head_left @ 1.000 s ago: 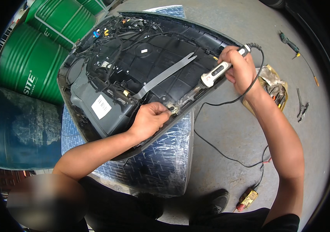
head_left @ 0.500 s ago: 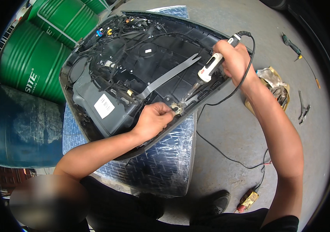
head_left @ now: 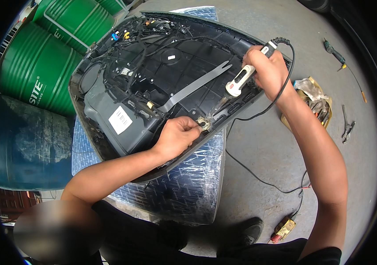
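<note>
Bare concrete floor [head_left: 263, 145] lies under the upturned black door panel [head_left: 162, 84] on its wrapped block; the right hand [head_left: 268, 70], closed round the corded soldering iron [head_left: 241, 79], has swung its tip down toward the small fitting [head_left: 205, 123] pinched by the left hand [head_left: 177, 134]; heat looks about to meet it.

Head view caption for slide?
Right hand holds corded soldering iron to door panel; left hand pinches small clip.
</note>
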The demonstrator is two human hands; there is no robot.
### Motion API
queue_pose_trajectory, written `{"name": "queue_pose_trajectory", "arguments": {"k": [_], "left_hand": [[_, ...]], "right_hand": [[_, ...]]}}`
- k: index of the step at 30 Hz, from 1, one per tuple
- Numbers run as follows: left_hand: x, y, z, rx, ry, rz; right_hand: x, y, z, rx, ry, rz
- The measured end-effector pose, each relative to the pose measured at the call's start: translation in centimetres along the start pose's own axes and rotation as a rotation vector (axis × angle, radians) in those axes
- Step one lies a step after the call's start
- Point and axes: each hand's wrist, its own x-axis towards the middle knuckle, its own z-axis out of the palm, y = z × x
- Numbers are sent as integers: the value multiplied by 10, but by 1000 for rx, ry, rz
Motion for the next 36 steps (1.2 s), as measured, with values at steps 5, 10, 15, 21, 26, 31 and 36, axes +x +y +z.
{"name": "queue_pose_trajectory", "arguments": {"k": [5, 10, 15, 21, 26, 31, 36], "left_hand": [[0, 1, 0, -8, -2, 5], [0, 1, 0, -4, -2, 12], [0, 2, 0, -3, -3, 5], [-1, 4, -1, -4, -15, -2], [-1, 4, -1, -10, -10, 1], [-1, 3, 0, -14, -13, 2], [-2, 4, 0, -14, -6, -5]], "right_hand": [[1, 4, -2, 9, -12, -22], [2, 5, -4, 11, -13, 2], [3, 7, -6, -5, -29, 5], [2, 8, -7, -8, -25, -12], [3, 10, -8, 22, -22, 29], [4, 9, -10, 31, -39, 62], [3, 10, -4, 81, -30, 9]]}}
